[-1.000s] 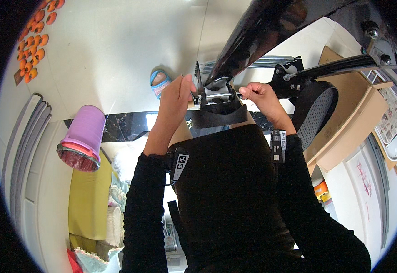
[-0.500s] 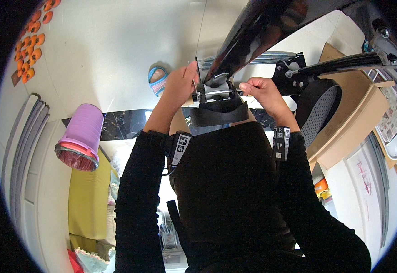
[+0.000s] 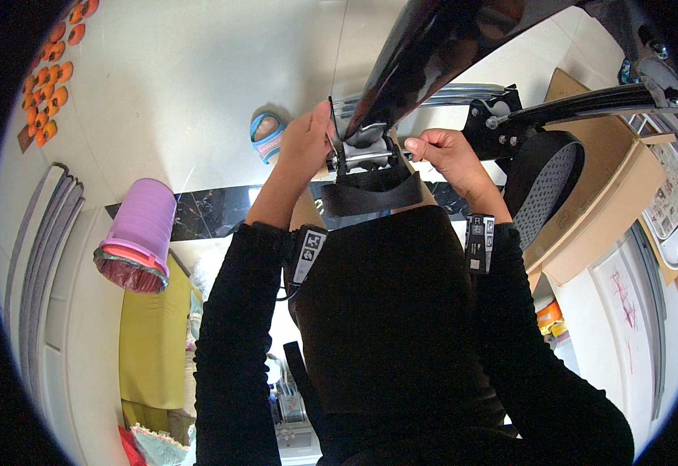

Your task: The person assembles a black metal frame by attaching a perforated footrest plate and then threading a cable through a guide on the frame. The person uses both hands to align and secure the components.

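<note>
Hardware [image 3: 368,158] in bright metal sits at the upper centre of the frame, by the lower end of a glossy black beam [image 3: 440,58], a black strap [image 3: 374,199] curving below it. Our left hand [image 3: 305,145] curls at the hardware's left side; we cannot tell what it pinches. Our right hand [image 3: 443,158] has thumb and forefinger pressed together at the hardware's right end, and we cannot tell whether they hold it. We also see a black pedal [image 3: 544,185] and a cardboard box [image 3: 610,213] at right, a purple bin [image 3: 143,213] at left.
</note>
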`<action>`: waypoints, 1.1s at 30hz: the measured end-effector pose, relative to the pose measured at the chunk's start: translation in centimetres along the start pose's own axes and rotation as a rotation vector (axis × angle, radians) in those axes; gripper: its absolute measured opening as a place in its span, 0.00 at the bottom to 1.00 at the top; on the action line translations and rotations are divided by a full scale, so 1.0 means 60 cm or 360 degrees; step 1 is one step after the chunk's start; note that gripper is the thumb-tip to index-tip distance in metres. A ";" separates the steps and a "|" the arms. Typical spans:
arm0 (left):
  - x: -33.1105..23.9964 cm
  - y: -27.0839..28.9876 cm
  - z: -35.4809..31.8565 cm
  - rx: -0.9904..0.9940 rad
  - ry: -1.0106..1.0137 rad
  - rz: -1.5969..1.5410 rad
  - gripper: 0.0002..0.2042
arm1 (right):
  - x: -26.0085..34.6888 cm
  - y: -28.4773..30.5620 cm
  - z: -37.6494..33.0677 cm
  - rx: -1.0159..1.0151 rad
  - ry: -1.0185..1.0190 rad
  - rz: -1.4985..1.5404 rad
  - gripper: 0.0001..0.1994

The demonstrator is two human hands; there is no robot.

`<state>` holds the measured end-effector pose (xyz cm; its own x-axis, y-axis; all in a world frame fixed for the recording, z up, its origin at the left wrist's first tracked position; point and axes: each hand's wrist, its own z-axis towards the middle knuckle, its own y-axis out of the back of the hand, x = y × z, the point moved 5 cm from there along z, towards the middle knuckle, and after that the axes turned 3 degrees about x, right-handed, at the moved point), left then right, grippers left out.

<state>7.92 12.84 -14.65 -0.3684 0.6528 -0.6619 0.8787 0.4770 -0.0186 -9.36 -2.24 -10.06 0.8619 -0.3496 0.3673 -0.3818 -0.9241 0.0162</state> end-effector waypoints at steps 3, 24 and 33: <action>0.006 -0.004 0.005 0.0103 -0.0086 0.0064 0.25 | 0.000 0.001 -0.001 0.0009 -0.0036 0.0010 0.13; -0.008 0.001 -0.022 0.0060 -0.0140 0.0178 0.22 | 0.001 -0.001 0.001 -0.0011 -0.0023 0.0038 0.14; 0.017 0.021 -0.025 -0.0084 0.0102 -0.0191 0.18 | 0.004 -0.003 0.001 -0.0021 0.0023 -0.0012 0.14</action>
<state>8.21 14.97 -14.22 -0.4899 0.6246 -0.6082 0.8106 0.5831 -0.0541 -9.04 -2.16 -10.02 0.8600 -0.3403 0.3803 -0.3796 -0.9246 0.0313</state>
